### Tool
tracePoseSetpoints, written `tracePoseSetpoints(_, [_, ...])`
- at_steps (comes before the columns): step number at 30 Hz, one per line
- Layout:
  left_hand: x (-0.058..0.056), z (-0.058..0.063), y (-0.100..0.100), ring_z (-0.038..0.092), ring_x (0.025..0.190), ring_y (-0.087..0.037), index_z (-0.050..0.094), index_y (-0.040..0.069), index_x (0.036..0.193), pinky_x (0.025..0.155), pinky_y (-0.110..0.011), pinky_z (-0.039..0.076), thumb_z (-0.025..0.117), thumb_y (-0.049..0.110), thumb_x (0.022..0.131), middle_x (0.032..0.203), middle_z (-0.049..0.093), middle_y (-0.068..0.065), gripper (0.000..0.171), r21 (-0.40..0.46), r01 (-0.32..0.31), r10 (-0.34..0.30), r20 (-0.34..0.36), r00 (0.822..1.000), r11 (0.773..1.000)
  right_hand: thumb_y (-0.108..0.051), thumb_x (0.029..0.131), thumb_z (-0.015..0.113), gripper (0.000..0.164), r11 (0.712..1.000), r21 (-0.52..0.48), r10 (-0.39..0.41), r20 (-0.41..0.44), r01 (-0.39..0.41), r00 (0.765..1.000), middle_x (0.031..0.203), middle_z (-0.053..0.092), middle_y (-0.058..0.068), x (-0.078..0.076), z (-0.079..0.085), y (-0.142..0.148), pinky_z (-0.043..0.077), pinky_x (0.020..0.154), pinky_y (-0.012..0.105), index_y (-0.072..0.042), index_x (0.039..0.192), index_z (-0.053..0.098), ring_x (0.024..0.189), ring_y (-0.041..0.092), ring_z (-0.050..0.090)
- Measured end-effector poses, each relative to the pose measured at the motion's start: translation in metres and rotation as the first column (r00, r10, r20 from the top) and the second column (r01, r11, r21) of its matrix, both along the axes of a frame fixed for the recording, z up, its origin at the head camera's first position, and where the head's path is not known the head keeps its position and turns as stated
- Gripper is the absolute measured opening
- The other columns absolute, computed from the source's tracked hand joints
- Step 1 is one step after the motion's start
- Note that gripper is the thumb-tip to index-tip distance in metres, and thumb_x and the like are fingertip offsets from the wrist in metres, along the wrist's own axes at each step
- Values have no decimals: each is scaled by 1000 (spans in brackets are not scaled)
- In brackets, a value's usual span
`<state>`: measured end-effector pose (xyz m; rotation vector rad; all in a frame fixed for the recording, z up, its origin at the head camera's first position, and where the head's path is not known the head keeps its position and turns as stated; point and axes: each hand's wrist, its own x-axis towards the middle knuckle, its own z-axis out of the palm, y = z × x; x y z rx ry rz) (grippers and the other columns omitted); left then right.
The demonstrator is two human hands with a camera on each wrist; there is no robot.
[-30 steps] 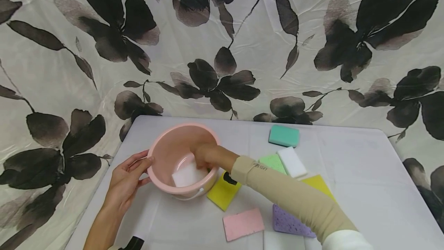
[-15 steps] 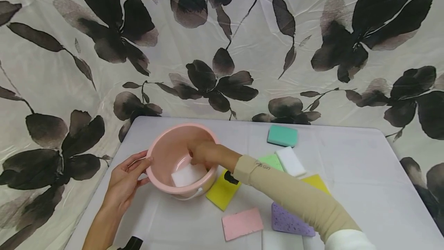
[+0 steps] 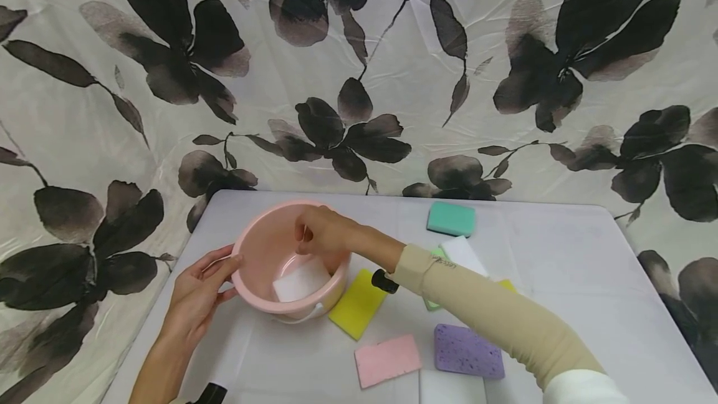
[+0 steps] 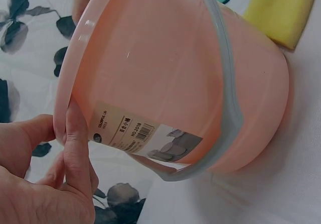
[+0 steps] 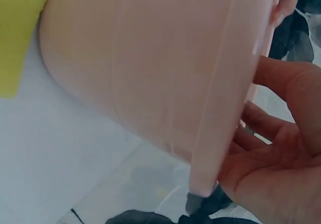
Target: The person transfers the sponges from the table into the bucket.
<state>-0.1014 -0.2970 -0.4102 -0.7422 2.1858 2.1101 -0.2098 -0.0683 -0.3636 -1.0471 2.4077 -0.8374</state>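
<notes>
A pink bucket (image 3: 260, 295) with a white handle (image 3: 305, 315) stands on the table's left side. My left hand (image 3: 196, 295) grips its rim from the left, thumb on the rim and fingers against the outside wall, as the left wrist view shows. Inside lies a white sponge (image 3: 303, 280) on the bottom. My right hand (image 3: 328, 231) is over the bucket's mouth, above that sponge, with fingers loosely curled. Nothing shows between its fingers in the right wrist view, where the rim partly hides the fingertips.
Right of the bucket lie a yellow sponge (image 3: 359, 304), a pink sponge (image 3: 388, 361), a purple sponge (image 3: 468, 351) and a teal sponge (image 3: 451, 218). My right sleeve (image 3: 493, 317) partly covers a green sponge (image 3: 439, 253), a white sponge (image 3: 463, 253) and another yellow piece (image 3: 508, 285).
My right hand has risen from deep in the bucket toward its rim, leaving the white sponge inside. My left hand keeps its hold on the rim. The head view has shifted slightly.
</notes>
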Motion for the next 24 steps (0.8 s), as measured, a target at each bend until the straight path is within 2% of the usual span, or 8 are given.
tracePoseSetpoints(7, [-1, -1, -1, 60, 80, -8, 52, 15, 131, 69, -25, 57, 79, 38, 74, 97, 69, 11, 68, 31, -15, 15, 10, 1000, 999, -14, 84, 71, 14, 995, -100, -2, -68, -5, 998, 80, 63, 1, -3, 7, 13, 47, 68, 15, -5, 93, 64, 75, 11, 56])
tracePoseSetpoints(13, [-1, -3, -1, 61, 79, -7, 52, 13, 131, 69, -26, 57, 79, 36, 75, 97, 69, 9, 66, 34, -5, 5, -13, 1000, 999, -12, 84, 70, 13, 981, -193, -27, -96, 8, 995, 82, 64, 2, -6, 12, 25, 48, 71, 15, -5, 93, 66, 77, 12, 59])
tracePoseSetpoints(19, [-1, -4, -1, 61, 79, -7, 52, 13, 132, 69, -26, 57, 79, 38, 74, 99, 68, 8, 68, 26, 4, -3, -24, 1000, 1000, -16, 83, 73, 16, 964, -263, -73, -91, 46, 993, 82, 64, 1, -9, 12, 41, 51, 73, 16, -6, 94, 67, 77, 11, 59])
tracePoseSetpoints(24, [-2, -3, 0, 61, 80, -7, 52, 13, 132, 69, -26, 57, 79, 37, 74, 99, 68, 8, 68, 34, -1, 2, -23, 1000, 999, -18, 85, 72, 18, 951, -299, -97, -42, 80, 994, 85, 64, 1, -11, 10, 57, 52, 76, 18, -7, 97, 66, 79, 12, 60])
